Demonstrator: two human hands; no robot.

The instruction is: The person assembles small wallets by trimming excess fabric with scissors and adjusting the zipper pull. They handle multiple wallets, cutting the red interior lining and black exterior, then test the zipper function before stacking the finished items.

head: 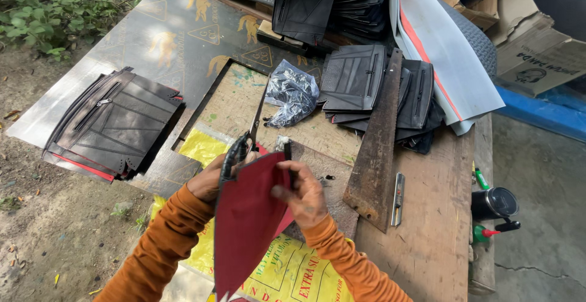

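You hold a dark red piece of material [247, 229] up in both hands over the tabletop [427, 241].

Your left hand [207, 180] is closed on its top left edge, and black scissors [235, 154] stick up from that hand. Your right hand [305, 195] pinches its top right edge with thumb and fingers. Just past your right hand lies a long rusty metal bar [375, 149]. Farther off to that side sits a pile of black wallet pieces [357, 79]. Past your left hand there is a crinkly bag of black parts [293, 91]. Well off to the left lies a stack of black zip panels [113, 122]. A yellow printed sack [287, 274] lies under your arms.
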